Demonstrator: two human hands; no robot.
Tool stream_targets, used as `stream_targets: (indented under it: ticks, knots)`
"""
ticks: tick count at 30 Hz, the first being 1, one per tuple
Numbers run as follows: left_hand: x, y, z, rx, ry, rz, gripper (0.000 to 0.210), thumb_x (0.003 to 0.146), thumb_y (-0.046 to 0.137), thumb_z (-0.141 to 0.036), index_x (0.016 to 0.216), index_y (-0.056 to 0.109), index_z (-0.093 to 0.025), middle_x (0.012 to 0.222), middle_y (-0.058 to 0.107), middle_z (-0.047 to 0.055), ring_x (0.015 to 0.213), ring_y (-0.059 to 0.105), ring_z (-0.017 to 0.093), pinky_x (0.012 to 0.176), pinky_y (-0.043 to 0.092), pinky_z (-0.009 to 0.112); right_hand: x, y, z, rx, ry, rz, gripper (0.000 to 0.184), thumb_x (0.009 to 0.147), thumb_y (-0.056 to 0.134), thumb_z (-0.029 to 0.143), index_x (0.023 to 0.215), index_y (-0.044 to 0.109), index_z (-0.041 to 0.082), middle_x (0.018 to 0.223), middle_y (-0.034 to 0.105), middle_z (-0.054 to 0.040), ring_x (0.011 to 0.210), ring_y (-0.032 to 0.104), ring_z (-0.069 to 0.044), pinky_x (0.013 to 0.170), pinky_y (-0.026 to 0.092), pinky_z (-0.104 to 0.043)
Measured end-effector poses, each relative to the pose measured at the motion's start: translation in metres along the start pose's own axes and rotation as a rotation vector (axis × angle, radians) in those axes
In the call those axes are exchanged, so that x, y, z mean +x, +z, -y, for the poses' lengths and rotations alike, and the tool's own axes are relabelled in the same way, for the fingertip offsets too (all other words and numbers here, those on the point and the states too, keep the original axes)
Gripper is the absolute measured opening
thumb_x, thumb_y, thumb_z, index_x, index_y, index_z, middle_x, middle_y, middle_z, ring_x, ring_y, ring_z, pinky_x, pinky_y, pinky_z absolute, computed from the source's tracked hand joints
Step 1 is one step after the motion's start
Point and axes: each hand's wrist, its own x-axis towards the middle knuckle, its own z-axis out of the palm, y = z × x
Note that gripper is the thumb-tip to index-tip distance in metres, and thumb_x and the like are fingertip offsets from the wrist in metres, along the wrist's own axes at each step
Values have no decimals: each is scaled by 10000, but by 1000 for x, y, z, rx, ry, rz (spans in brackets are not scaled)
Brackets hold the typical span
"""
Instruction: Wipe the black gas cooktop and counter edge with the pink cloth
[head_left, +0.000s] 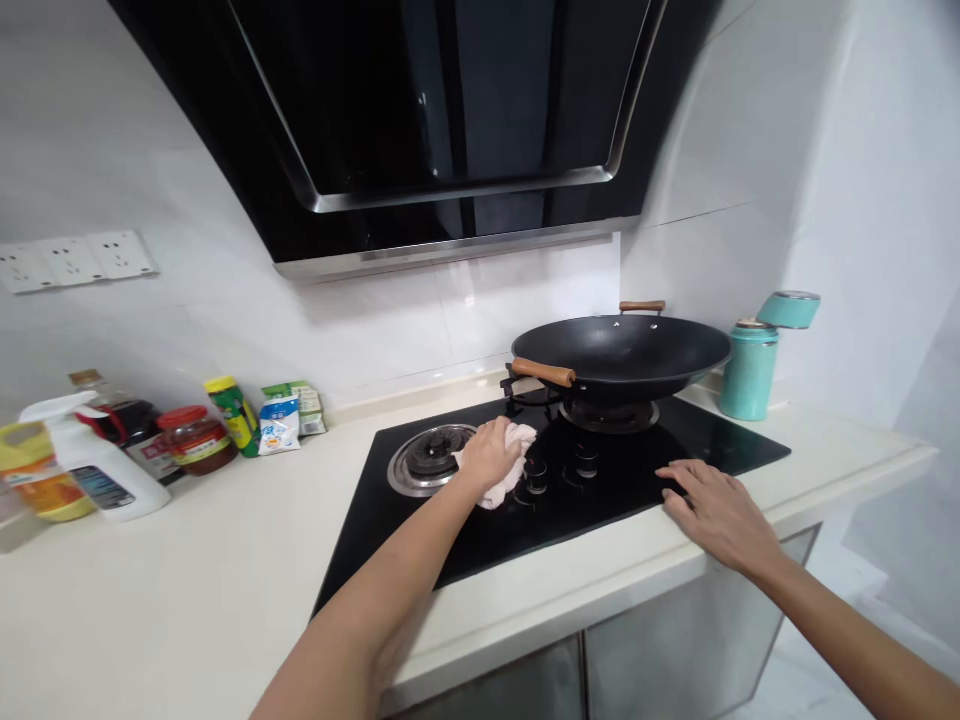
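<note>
My left hand (486, 456) is closed around a pale pink cloth (512, 478), pressing it on the black glass gas stove (480, 550) between the left burner (435, 455) and the control knobs (535, 474). Part of the cloth is hidden under my fingers. At the stove's front right edge, my right hand (712, 510) rests with its fingers spread and nothing in them. A black wok (622, 350) with wooden handles sits over the right burner, behind both hands.
A black range hood (465, 110) hangs low over the stove. On the left counter stand a white spray bottle (109, 470), a red-lidded jar (195, 440), a yellow-capped green container (232, 415) and small packets (280, 425). A turquoise canister (750, 370) stands right of the wok, lid raised.
</note>
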Motion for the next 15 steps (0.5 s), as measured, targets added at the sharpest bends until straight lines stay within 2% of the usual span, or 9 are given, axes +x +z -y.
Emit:
stream_targets:
  ticks: [3, 8, 12, 15]
  knots:
    - [32, 14, -9, -34, -60, 5, 473, 991, 425, -434, 1432, 478, -270, 1289, 683, 84, 1171, 620, 272, 964, 480, 387, 0, -3, 2, 2, 12, -13, 380, 956, 395, 392, 1170, 678, 256, 1270, 647, -73, 1189, 594, -262, 1019, 438, -452]
    - [77, 27, -18, -52, -126, 23, 478, 1015, 322, -399, 1440, 506, -284, 1350, 648, 113, 1230, 593, 303, 997, 462, 427, 0, -6, 4, -3, 25, -29, 355, 952, 418, 396, 1153, 692, 291, 1283, 650, -58, 1196, 598, -270, 1012, 442, -447]
    - [103, 33, -20, -45, -94, 121, 525, 976, 359, -580, 1398, 589, -370, 1415, 620, 79, 1305, 544, 342, 1034, 444, 465, 2, -7, 2, 2, 23, -17, 350, 949, 433, 410, 1159, 689, 301, 1291, 646, -59, 1175, 602, -278, 1003, 441, -460]
    - [113, 34, -22, -26, -71, 194, 596, 906, 394, -722, 1358, 634, -416, 1460, 598, 57, 1329, 527, 375, 1035, 444, 504, 2, -8, 1, 1, 30, -9, 352, 951, 433, 414, 1159, 692, 296, 1287, 649, -54, 1173, 601, -275, 1004, 442, -464]
